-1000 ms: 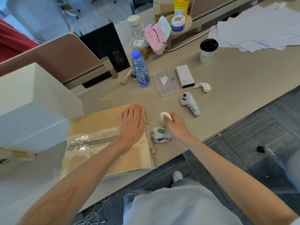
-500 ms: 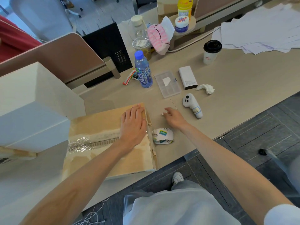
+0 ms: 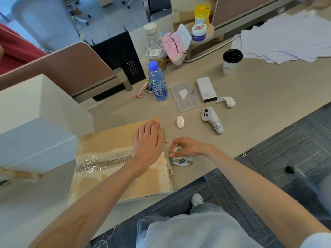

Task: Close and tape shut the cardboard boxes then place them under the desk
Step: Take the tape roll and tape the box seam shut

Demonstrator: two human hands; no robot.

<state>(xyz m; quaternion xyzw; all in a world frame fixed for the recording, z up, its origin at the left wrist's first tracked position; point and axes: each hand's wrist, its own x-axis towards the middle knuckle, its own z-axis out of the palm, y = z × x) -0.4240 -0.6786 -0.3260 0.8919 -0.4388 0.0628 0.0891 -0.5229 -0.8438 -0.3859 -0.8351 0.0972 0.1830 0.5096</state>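
Note:
A closed brown cardboard box [image 3: 111, 178] lies on the desk at the near left, with a strip of clear tape [image 3: 93, 162] along its middle seam. My left hand [image 3: 147, 142] presses flat on the box top near its right edge, fingers straight. Just right of the box, my right hand [image 3: 186, 146] grips a roll of clear tape [image 3: 181, 161] with a green and white label that rests on the desk [image 3: 259, 97]. A small white oval object [image 3: 180, 122] lies on the desk beyond the roll.
A white box [image 3: 35, 122] stands left of the cardboard box. Behind are a blue bottle [image 3: 158, 83], a clear plastic case [image 3: 185, 96], a white power bank [image 3: 206, 89], a white controller [image 3: 212, 119], a crumpled tissue [image 3: 226, 101], a lidded cup [image 3: 231, 61] and loose papers [image 3: 286, 42].
My right hand put the small white oval object down on the desk, then came back and took hold of the tape roll. My left hand stayed pressed on the box.

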